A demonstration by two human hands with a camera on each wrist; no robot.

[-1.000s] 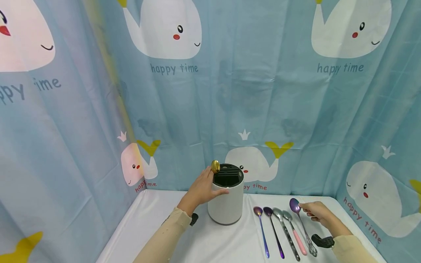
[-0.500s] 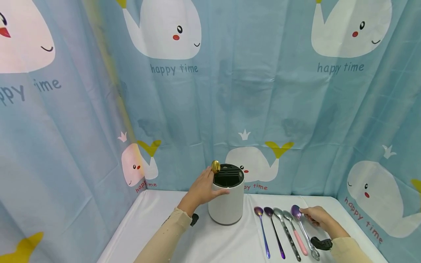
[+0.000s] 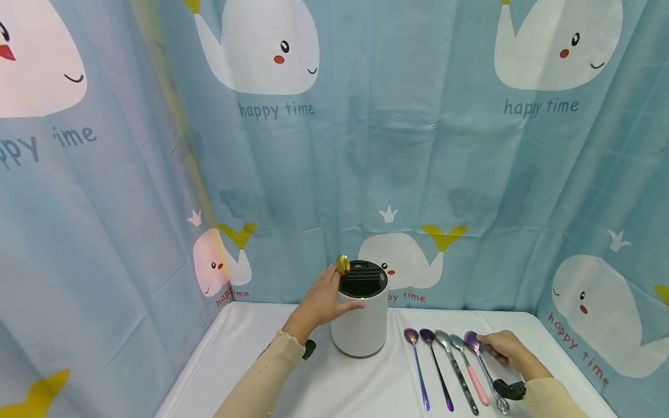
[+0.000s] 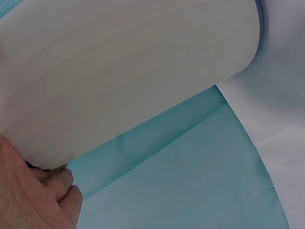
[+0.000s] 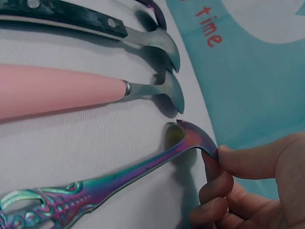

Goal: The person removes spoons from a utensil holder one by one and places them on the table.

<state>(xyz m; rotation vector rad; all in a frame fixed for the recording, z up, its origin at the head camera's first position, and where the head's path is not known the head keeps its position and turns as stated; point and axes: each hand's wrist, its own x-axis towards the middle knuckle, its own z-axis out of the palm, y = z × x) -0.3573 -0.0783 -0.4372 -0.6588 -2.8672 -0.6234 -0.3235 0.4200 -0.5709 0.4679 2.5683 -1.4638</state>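
Note:
My left hand (image 3: 320,299) holds the top left side of a white cylindrical utensil holder (image 3: 360,328), thumb across its front. The holder has a black slotted top, and a gold spoon (image 3: 342,265) sticks up at its left rim. In the left wrist view, curled fingers (image 4: 59,183) lie at the edge of the holder's wall. At the right, thumb and fingers of my right hand (image 3: 507,350) pinch the bowl tip of a purple iridescent spoon (image 5: 143,164) with an ornate openwork handle. That spoon lies at the right end of a row, handle toward me.
Left of the held spoon lie a pink-handled spoon (image 3: 477,386), a black-handled spoon (image 3: 462,386), a dark purple spoon (image 3: 441,377) and a blue-purple spoon (image 3: 420,371). A white cloth (image 3: 313,377) covers the table. Blue whale-print curtains (image 3: 366,162) stand behind and at both sides.
My right hand has brought the ornate spoon down and slightly toward me, its handle shifting a little right. The left hand and utensil holder have stayed in place.

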